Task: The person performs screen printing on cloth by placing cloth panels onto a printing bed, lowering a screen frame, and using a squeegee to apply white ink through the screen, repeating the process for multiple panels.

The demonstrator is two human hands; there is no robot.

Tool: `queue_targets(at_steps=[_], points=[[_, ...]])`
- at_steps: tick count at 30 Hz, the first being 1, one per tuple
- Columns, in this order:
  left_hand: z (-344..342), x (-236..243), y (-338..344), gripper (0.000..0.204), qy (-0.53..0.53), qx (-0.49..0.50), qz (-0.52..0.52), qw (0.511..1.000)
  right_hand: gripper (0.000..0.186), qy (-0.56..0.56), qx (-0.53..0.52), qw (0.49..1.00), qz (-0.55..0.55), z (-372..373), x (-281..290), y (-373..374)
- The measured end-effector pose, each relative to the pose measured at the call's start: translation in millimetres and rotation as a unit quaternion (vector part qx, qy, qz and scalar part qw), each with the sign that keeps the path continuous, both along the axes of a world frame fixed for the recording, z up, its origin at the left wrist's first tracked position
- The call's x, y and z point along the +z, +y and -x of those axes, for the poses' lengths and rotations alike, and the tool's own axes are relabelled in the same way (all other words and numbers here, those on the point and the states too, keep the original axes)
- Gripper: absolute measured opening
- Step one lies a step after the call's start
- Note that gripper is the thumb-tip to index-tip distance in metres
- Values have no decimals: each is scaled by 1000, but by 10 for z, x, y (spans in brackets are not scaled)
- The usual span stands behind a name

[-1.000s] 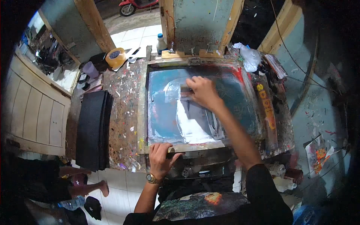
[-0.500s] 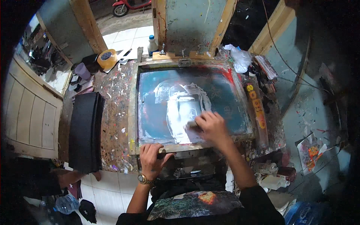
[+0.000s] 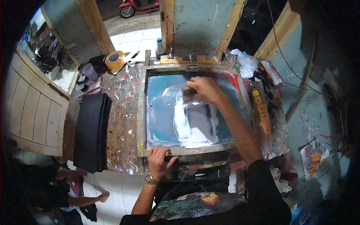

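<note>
A screen-printing frame (image 3: 141,112) with a wooden rim and blue-green mesh (image 3: 161,123) lies on the table before me. White ink (image 3: 182,125) is smeared over the middle of the mesh, around a paler rectangular patch. My right hand (image 3: 204,90) is closed around a squeegee (image 3: 188,93), which rests at the far part of the inked area; the hand partly hides it. At the near rim, my left hand (image 3: 159,161) has its fingers curled over the wood, thumb to the right, a watch on its wrist.
A stack of black sheets (image 3: 92,131) lies on the table's left, with a tape roll (image 3: 115,60), a purple cup (image 3: 89,71) and a white bottle (image 3: 160,48) beyond. A plastic bag (image 3: 245,63) sits back right. Another person's hand (image 3: 103,197) shows lower left.
My right hand has pushed the squeegee away from me, from the near part of the mesh to the far part. My left hand stays on the rim. The other person's arm has come further in.
</note>
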State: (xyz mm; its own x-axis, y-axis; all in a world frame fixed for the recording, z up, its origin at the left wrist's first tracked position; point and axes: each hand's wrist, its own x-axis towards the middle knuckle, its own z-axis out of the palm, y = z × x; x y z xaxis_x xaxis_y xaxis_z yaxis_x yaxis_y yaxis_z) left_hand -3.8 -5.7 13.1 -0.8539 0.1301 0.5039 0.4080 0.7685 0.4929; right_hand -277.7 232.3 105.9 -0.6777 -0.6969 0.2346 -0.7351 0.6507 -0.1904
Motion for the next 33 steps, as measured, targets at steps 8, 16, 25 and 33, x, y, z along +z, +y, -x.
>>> queue_targets(at_steps=[8,16,25,33], points=[[3,-41,17,45,16,-2,-5,1000,35,40,-78,996,-1,-28,-275,126],[-5,-80,17,46,3,6,11,1000,49,-9,-403,914,33,-231,-374,-82],[-3,-55,32,44,-5,6,3,1000,39,53,-30,998,28,-368,-373,-22],[5,-30,52,44,-10,6,13,1000,33,-51,-27,998,-25,-617,-282,89]])
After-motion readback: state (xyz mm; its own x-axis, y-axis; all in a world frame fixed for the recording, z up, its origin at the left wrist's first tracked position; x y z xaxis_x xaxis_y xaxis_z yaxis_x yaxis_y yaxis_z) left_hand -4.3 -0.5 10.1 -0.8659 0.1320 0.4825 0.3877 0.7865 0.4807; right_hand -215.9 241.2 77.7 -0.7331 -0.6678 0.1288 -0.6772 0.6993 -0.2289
